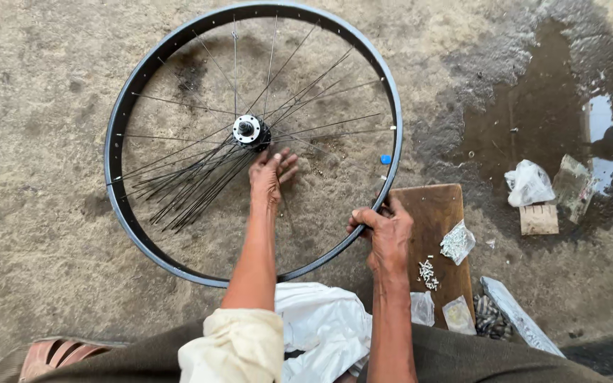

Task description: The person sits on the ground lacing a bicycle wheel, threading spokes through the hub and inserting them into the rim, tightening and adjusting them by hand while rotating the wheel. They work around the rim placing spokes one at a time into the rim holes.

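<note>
Our black bicycle rim (118, 120) lies flat on the concrete floor (37, 71), its hub (248, 130) near the middle with loose spokes (186, 188) fanned lower left; our left hand (269, 174) rests open-fingered among the spokes just below the hub, while our right hand (386, 237) pinches the rim's lower right edge. Beside that hand a wooden board (438, 209) carries a small clear packet (457, 242) and scattered silver nipples (428, 273). Farther right, by a puddle (533, 106), sit a crumpled white bag (528, 183) and a cardboard scrap (538, 219).

One head-worn camera looks steeply down, close above the hands, onto the wheel rim (250, 142) on the ground.
</note>
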